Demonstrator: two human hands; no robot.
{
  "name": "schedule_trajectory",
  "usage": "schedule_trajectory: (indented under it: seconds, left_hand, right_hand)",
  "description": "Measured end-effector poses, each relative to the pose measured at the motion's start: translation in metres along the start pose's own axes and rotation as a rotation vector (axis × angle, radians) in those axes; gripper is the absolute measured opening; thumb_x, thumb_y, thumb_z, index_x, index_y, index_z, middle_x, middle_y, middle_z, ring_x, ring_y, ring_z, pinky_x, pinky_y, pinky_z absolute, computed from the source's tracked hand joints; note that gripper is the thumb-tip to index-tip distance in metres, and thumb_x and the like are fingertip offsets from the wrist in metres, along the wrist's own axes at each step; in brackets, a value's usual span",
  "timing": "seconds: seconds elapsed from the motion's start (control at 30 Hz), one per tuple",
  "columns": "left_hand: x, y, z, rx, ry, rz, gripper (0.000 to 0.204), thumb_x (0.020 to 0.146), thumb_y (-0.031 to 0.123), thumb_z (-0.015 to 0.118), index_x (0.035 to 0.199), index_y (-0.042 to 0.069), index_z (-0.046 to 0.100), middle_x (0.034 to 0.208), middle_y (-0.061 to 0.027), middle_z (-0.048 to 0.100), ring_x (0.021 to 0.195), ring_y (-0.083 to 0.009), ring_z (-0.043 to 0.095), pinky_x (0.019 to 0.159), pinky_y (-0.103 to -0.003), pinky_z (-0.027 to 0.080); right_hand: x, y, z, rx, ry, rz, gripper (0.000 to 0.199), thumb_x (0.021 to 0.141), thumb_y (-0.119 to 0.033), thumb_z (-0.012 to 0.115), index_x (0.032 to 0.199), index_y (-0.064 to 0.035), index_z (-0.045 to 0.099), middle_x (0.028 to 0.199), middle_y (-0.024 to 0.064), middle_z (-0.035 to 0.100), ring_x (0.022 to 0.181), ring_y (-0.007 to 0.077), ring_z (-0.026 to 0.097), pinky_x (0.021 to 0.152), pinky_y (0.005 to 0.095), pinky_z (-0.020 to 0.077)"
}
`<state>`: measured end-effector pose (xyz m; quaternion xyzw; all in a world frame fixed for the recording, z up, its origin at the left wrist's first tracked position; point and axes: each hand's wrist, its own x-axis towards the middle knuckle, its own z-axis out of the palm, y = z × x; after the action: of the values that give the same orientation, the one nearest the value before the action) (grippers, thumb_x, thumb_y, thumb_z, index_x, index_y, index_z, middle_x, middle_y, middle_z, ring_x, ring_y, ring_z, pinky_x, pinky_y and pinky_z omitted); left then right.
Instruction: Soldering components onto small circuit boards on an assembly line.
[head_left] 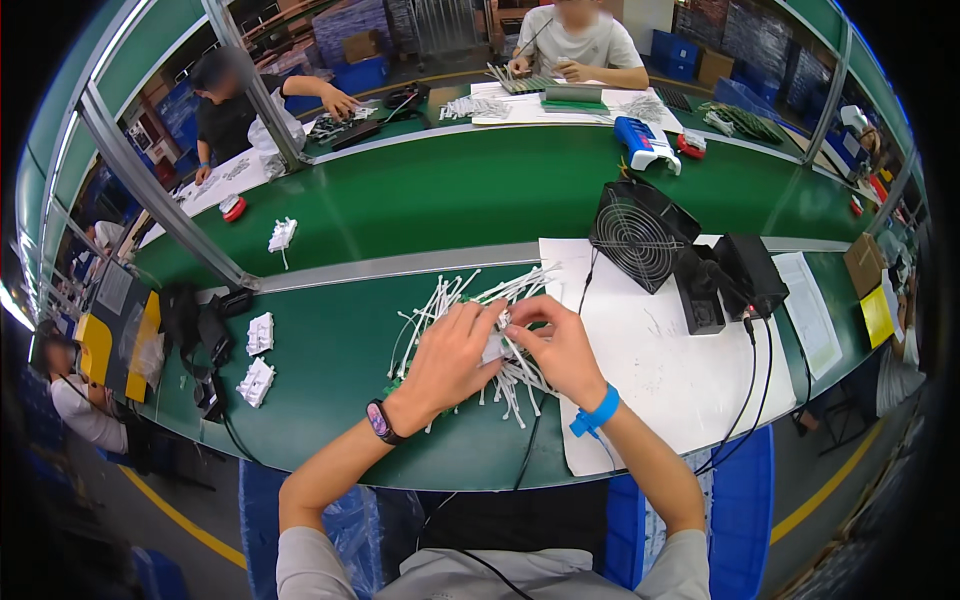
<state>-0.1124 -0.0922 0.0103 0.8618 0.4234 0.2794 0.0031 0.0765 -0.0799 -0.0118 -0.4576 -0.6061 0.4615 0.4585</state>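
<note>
A loose heap of white plastic strips (455, 300) lies on the green workbench (330, 350) in front of me. My left hand (455, 355), with a dark watch on its wrist, and my right hand (555, 345), with a blue wrist strap, meet over the heap. Both pinch a small white piece (500, 335) between their fingertips. A bit of green board shows under the heap by my left wrist.
A black fan (640, 232) and a black box (745, 275) with cables stand to the right on a white sheet (670, 370). Small white bundles (258, 360) and black gear (205, 340) lie left. Other people work across a green conveyor (450, 190). Blue bins sit below the bench.
</note>
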Motion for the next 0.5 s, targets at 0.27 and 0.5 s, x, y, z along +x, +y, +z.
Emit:
schedule_trajectory:
  seconds: [0.27, 0.5]
  left_hand:
    - [0.005, 0.005, -0.012, -0.473, -0.133, -0.159, 0.067, 0.082, 0.024, 0.077, 0.14, 0.004, 0.049, 0.117, -0.0199, 0.062, 0.107, -0.0329, 0.063, 0.09, -0.042, 0.052]
    - [0.027, 0.009, 0.003, -0.674, 0.01, -0.304, 0.03, 0.092, 0.012, 0.066, 0.12, 0.001, 0.061, 0.091, -0.0134, 0.071, 0.081, -0.0213, 0.068, 0.073, -0.034, 0.053]
  right_hand:
    - [-0.003, -0.005, -0.024, 0.06, -0.182, 0.018, 0.02, 0.096, -0.01, 0.067, 0.106, 0.007, 0.068, 0.095, 0.0124, 0.073, 0.089, 0.0163, 0.07, 0.082, 0.0305, 0.0554]
    - [-0.012, -0.016, -0.028, 0.124, 0.111, -0.077, 0.024, 0.098, -0.014, 0.064, 0.114, 0.0034, 0.068, 0.093, 0.0099, 0.072, 0.085, 0.0149, 0.068, 0.076, 0.0284, 0.0543]
